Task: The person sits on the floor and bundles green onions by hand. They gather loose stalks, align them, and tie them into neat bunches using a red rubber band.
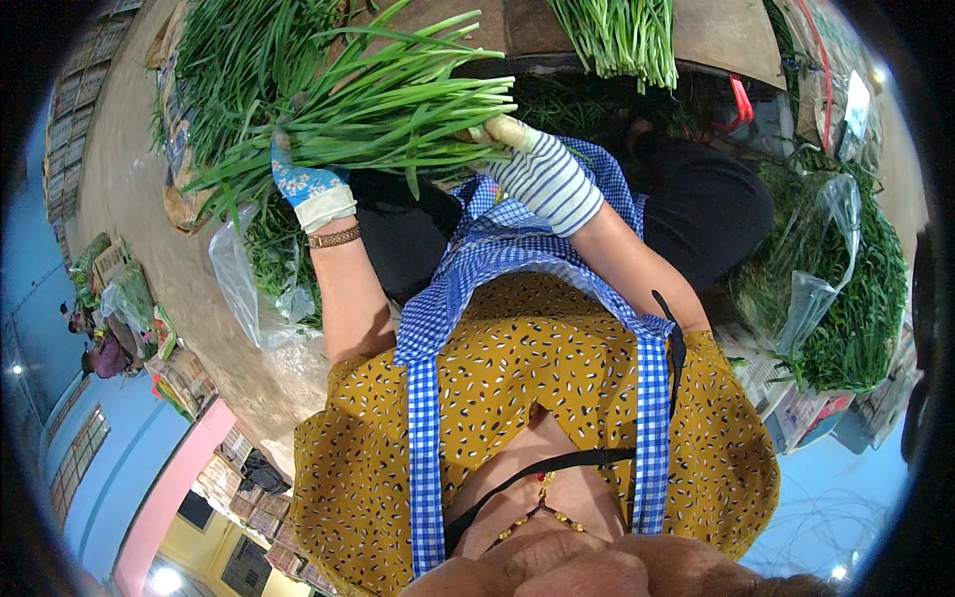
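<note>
A loose bunch of long green leaves that look like garlic chives (403, 112) lies across both my hands, pale stem ends to the right. My left hand (302, 175), in a blue flowered glove with a cream cuff, holds the leafy side; its fingers are partly hidden by leaves. At the stem end, my right hand (533, 160) grips the bunch in a striped glove with cream fingertips. Beyond my left hand spreads a large heap of the same greens (231, 67). Another bunch (623, 37) lies at the top, stem ends towards me.
A brown board (727, 37) lies in front of me, with a red plastic strap or handle (739, 104) beneath its edge. Clear plastic bags of greens stand at left (239, 276) and right (821, 298). People (112, 358) sit far left on the concrete floor (246, 373).
</note>
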Tool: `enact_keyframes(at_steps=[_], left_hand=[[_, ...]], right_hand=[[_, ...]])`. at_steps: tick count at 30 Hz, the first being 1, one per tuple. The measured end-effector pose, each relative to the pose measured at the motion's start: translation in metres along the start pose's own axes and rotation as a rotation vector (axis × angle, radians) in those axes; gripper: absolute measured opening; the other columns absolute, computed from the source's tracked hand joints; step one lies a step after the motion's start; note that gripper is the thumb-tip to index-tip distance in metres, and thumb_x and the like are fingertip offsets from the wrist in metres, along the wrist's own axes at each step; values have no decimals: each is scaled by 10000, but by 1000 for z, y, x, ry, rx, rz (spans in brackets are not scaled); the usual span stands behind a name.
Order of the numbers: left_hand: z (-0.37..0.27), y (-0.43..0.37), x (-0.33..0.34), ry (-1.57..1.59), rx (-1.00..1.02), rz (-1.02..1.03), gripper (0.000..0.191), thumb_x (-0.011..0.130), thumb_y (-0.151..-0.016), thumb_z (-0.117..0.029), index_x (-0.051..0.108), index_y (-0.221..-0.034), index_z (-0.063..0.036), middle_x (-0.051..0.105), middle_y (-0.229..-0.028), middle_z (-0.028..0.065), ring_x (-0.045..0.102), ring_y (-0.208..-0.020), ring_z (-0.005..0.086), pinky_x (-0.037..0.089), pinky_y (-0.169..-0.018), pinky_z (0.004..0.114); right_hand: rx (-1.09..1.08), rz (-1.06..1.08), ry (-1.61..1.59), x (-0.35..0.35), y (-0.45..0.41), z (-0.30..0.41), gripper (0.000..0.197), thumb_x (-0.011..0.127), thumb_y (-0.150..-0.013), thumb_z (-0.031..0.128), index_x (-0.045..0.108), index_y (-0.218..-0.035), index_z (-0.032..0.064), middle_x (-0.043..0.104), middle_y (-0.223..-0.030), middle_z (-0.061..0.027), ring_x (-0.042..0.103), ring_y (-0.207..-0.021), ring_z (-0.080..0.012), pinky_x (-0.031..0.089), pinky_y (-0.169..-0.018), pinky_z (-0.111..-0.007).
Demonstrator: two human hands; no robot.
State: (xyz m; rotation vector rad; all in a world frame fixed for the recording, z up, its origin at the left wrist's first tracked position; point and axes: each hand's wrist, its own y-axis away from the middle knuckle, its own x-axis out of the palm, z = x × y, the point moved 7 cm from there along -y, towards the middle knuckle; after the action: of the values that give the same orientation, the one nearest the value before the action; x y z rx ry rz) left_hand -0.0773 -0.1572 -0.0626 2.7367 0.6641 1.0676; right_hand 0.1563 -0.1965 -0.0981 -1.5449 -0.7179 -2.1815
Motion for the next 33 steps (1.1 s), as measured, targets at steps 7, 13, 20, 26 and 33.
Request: enact_keyframes(at_steps=[7, 13, 20, 26, 33], left_hand=[[-7, -1, -5, -46, 86, -89, 452, 519, -807, -312, 482, -1189, -72, 463, -1257, 133, 432, -1143, 326, 350, -952, 529], [-30, -5, -18, 26, 130, -165, 453, 452, -842, -305, 457, -1232, -75, 439, -1273, 160, 418, -1149, 353, 330, -958, 547], [-31, -10, -32, -13, 142, -157, 470, 516, -829, -366, 488, -1187, -62, 488, -1229, 143, 462, -1101, 348, 345, -951, 526], [-26, -4, -25, -7, 102, -186, 442, 504, -835, -334, 491, -1184, -63, 491, -1226, 131, 460, -1104, 336, 354, -946, 518], [-29, 1, -32, -48, 110, -254, 427, 491, -849, -329, 497, -1181, -63, 486, -1236, 130, 456, -1109, 332, 341, -954, 514]], right_hand=[[-102, 52, 105, -7, 15, 26, 372, 567, -824, 252, 514, -1045, -42, 542, -1108, -167, 523, -1037, -246, 382, -954, -374], [130, -332, 1171, -106, 70, 87, 311, 578, -791, 321, 627, -890, 31, 649, -904, -110, 604, -874, -242, 446, -779, -350], [14, -288, 1730, -63, 40, 55, 472, 614, -787, 326, 537, -1161, 49, 621, -1009, -144, 604, -905, -230, 459, -813, -338], [70, -111, 915, 14, 0, 15, 383, 623, -798, 290, 593, -1033, -11, 647, -888, -85, 597, -757, -150, 486, -694, -279], [-587, -380, 1257, 29, 24, 89, 177, 588, -793, 153, 650, -899, 25, 660, -802, -90, 613, -697, -160, 483, -664, -263]])
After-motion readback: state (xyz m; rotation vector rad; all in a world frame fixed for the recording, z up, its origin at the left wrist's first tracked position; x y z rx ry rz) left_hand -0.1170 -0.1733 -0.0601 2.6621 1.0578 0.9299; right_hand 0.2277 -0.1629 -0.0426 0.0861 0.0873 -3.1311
